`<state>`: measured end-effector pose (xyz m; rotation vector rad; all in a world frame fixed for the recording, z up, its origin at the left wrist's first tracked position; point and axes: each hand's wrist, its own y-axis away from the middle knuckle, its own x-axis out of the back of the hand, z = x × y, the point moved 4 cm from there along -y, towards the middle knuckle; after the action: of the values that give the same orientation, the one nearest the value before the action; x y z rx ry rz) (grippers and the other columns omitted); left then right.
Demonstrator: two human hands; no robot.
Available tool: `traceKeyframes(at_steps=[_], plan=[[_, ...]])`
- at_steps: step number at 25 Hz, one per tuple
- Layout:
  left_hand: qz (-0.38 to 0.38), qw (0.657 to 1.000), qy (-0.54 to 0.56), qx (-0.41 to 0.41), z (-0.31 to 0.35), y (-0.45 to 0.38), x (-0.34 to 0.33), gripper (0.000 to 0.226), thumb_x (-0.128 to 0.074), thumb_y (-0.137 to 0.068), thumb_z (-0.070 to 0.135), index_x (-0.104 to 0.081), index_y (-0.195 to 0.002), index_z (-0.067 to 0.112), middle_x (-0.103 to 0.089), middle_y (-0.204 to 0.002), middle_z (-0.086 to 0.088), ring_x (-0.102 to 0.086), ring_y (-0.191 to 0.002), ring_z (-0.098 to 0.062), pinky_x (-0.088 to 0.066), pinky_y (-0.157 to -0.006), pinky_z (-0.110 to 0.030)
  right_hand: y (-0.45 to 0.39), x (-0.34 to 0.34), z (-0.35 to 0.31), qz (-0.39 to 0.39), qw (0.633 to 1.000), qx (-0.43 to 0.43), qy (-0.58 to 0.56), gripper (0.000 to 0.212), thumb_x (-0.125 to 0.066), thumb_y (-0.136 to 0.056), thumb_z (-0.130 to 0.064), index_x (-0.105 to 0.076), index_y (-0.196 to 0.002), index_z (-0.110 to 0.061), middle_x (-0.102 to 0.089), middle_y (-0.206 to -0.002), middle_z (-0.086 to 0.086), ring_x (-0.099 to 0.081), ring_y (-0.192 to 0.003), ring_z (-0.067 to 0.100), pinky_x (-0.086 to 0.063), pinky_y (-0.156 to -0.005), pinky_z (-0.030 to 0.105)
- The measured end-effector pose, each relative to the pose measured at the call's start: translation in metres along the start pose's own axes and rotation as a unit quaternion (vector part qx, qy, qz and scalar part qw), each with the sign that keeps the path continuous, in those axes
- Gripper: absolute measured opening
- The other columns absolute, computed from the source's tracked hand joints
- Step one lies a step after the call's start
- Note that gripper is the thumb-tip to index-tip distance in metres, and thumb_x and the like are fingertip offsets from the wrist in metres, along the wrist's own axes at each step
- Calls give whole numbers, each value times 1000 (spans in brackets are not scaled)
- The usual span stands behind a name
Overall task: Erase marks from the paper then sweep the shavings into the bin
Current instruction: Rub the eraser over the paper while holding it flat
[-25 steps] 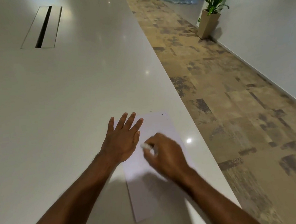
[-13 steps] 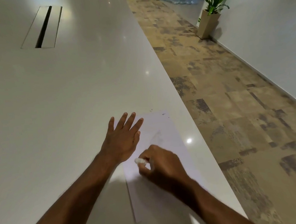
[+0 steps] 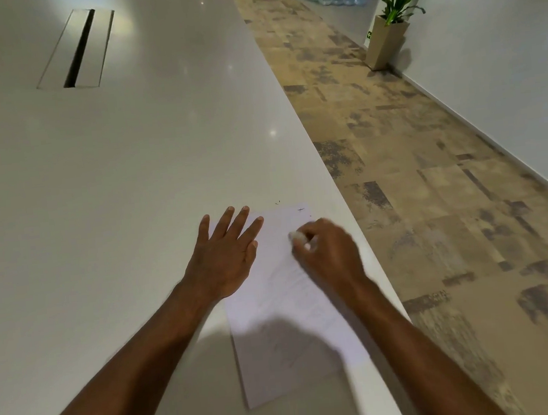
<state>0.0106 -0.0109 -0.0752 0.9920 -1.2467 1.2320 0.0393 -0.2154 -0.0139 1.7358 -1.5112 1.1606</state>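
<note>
Head view: white table [image 3: 129, 174] with a cable slot [image 3: 78, 48] at 11 o'clock; patterned floor [image 3: 412, 167] and potted plant [image 3: 388, 19] at 1 o'clock. Paper [image 3: 277, 320] near the table's right edge, at 6 o'clock. Left hand [image 3: 225, 255] flat, fingers spread, pressing the paper's left edge. Right hand [image 3: 329, 252] curled, pinching a white eraser [image 3: 297, 236] against the paper's far half. Dark specks [image 3: 300, 209] at the far corner.
</note>
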Motion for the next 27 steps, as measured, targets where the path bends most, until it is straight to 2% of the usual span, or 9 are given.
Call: traceKeyframes(at_steps=[2,7,11,12,16,17,20,22,27], plan=[[-3,1000,0,3,1,1,1,56,-11,-106,43,-25,-159,32,-25,-166,-1,-22,-153,-28,-21,-119,-62,-18,7,6,40,999,-35,-1,33,-60,-99,-38,-63,-72,-19,-62,-74,-6,-59,-68,12,-36,-63,28],[-8,1000,2,-1,1,1,1,61,-1,-103,47,-12,-161,34,-10,-169,2,-8,-156,-25,-12,-122,-60,69,-30,-41,-132,982,124,-54,22,-62,-100,-48,-68,-91,-29,-64,-90,-16,-58,-81,8,-49,-71,25],[-8,1000,5,7,1,0,1,59,-4,-104,45,-14,-161,34,-14,-169,2,-11,-156,-25,-14,-122,-59,-16,5,4,35,999,-17,8,39,-59,-100,-42,-59,-69,-18,-60,-68,-7,-55,-63,9,-43,-59,30],[-9,1000,5,7,1,0,0,58,-5,-104,45,-14,-161,34,-14,-169,2,-11,-156,-25,-14,-122,-59,-15,4,4,38,999,-13,-2,38,-59,-101,-42,-60,-70,-19,-60,-69,-7,-55,-64,9,-44,-60,30],[-14,1000,-3,2,0,0,-1,58,-4,-104,46,-10,-161,35,-9,-170,1,-7,-156,-25,-11,-122,-60,82,-36,-43,-109,977,179,-37,20,-67,-99,-39,-69,-84,-26,-65,-82,-11,-53,-71,3,-38,-66,11],[-14,1000,-4,1,0,0,-1,58,-3,-104,46,-9,-161,35,-8,-170,2,-6,-156,-25,-11,-122,-60,79,-34,-40,-126,974,186,-38,20,-67,-99,-41,-70,-85,-27,-65,-83,-12,-51,-71,2,-37,-66,10],[-9,1000,0,3,0,0,-1,57,-5,-105,45,-12,-161,35,-12,-169,1,-9,-156,-25,-12,-122,-59,4,-4,-1,-10,999,32,0,31,-60,-100,-44,-61,-74,-26,-63,-78,-11,-56,-69,7,-42,-63,27],[-7,1000,1,6,0,0,-1,57,-5,-105,45,-12,-161,35,-13,-169,1,-9,-156,-25,-12,-122,-59,-12,4,10,42,999,-4,-2,33,-59,-100,-41,-60,-72,-23,-62,-75,-9,-57,-66,9,-41,-62,28],[-12,1000,-7,0,0,0,-1,58,-4,-104,46,-10,-161,35,-9,-170,2,-7,-156,-25,-11,-122,-60,88,-33,-43,-140,974,174,-39,21,-65,-99,-44,-69,-88,-27,-66,-88,-10,-59,-76,8,-54,-69,28]])
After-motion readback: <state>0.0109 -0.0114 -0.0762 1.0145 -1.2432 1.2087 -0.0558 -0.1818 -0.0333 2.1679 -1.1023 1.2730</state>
